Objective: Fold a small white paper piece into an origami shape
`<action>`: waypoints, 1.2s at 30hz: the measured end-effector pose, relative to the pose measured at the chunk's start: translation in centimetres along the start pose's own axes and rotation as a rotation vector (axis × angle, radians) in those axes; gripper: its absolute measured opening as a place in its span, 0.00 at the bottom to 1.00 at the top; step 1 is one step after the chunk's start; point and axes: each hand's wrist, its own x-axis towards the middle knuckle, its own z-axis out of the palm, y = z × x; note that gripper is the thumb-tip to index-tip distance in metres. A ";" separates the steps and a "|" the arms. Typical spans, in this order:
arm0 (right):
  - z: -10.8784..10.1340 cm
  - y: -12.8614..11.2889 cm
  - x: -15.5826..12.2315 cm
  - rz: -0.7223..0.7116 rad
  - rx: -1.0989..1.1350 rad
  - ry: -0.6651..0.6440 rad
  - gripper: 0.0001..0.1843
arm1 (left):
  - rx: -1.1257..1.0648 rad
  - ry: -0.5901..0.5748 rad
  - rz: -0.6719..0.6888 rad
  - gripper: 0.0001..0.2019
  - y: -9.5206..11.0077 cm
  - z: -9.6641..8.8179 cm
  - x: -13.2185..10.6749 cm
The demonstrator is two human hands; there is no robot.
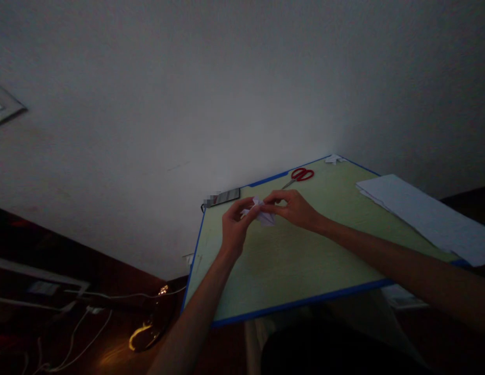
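Observation:
Both hands meet over a green board with a blue edge [289,307]. Between them is a small folded piece of white paper [261,212]. My left hand [234,232] pinches its left side with fingers closed. My right hand [293,208] pinches its right side, thumb and fingers pressed together. The paper is held just above the board's far left part. The room is dim, so the folds are hard to make out.
Red-handled scissors [300,175] lie at the board's far edge. A stack of white sheets [422,213] covers its right side. A dark flat phone-like object [224,197] rests at the far left corner, a paper scrap [334,159] at the back. Cables [86,317] trail on the floor left.

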 end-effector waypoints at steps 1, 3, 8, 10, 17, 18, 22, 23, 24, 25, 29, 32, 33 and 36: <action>0.0 0.0 0.0 -0.013 -0.011 -0.017 0.17 | 0.003 0.010 0.004 0.15 -0.1 0.0 0.0; 0.0 -0.1 -0.1 -0.027 -0.022 -0.032 0.17 | -0.006 0.034 0.000 0.13 -0.2 -0.1 0.1; 0.2 -0.3 -0.3 -0.025 -0.042 0.014 0.13 | -0.002 0.052 -0.002 0.12 -0.3 -0.2 0.2; 0.2 -0.4 -0.4 -0.019 -0.042 0.044 0.11 | 0.010 0.056 -0.002 0.12 -0.4 -0.2 0.2; -0.1 -0.1 -0.3 -0.064 -0.078 0.041 0.08 | 0.000 0.036 -0.032 0.12 -0.4 0.0 0.0; -0.1 -0.1 -0.3 -0.075 -0.096 0.035 0.08 | 0.004 0.021 -0.033 0.12 -0.4 0.0 0.0; -0.1 0.0 -0.4 -0.128 -0.142 0.004 0.08 | 0.055 -0.062 -0.022 0.13 -0.1 0.0 -0.1; -0.1 0.0 -0.4 -0.143 -0.142 -0.006 0.08 | 0.067 -0.074 -0.018 0.13 0.0 0.0 -0.1; -0.1 0.0 -0.4 -0.156 -0.138 -0.012 0.08 | 0.075 -0.077 -0.014 0.13 0.0 -0.1 -0.1; -0.1 -0.1 -0.3 -0.165 -0.133 -0.011 0.08 | 0.076 -0.072 -0.008 0.13 0.0 -0.1 -0.1; -0.2 -0.1 -0.2 -0.195 -0.164 0.061 0.06 | 0.033 -0.004 0.000 0.13 -0.3 -0.1 0.1; -0.3 0.0 -0.2 -0.265 -0.241 0.072 0.04 | -0.015 0.040 0.010 0.15 -0.5 -0.1 0.2; -0.2 0.1 -0.3 -0.281 -0.258 0.059 0.04 | -0.028 0.040 0.017 0.15 -0.5 -0.1 0.2; -0.1 0.3 -0.4 -0.292 -0.291 0.023 0.04 | -0.042 0.008 0.034 0.14 -0.4 -0.1 0.2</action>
